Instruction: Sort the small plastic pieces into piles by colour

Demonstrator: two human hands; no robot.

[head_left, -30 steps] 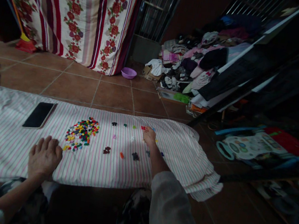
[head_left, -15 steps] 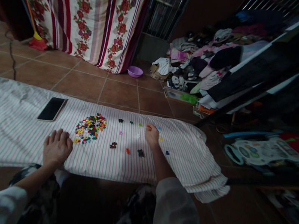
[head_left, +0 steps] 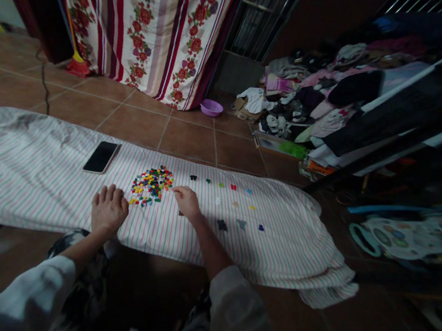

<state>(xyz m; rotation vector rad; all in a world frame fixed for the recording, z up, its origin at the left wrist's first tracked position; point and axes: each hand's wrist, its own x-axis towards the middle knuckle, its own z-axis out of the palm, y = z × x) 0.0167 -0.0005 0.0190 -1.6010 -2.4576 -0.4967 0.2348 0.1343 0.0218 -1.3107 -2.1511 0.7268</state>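
Note:
A heap of small bright pieces in many colours [head_left: 153, 184] lies on the striped cloth. My left hand [head_left: 109, 209] rests palm down just left of its near edge, fingers stretched out and holding nothing. At the heap's right edge is my right hand [head_left: 187, 203], its thumb and fingers drawn into a pinch; anything between them is too small to make out. Small groups sorted by colour spread to the right: black pieces [head_left: 193, 177], red pieces [head_left: 233, 187], dark grey pieces [head_left: 222, 225], a dark blue one [head_left: 261, 228]. My right hand and forearm partly cover the brown group [head_left: 181, 213].
A dark-screened phone [head_left: 101, 157] lies left of the heap. The striped cloth [head_left: 35, 175] covers a long, low surface before my knees. Beyond it are a purple basin [head_left: 211, 108], a broom [head_left: 79, 66], a floral curtain [head_left: 163, 27] and piled clothes [head_left: 299, 97].
My right hand has moved left from the sorted groups to the heap's edge, uncovering the red pieces. My left hand stays flat. The camera has turned slightly left.

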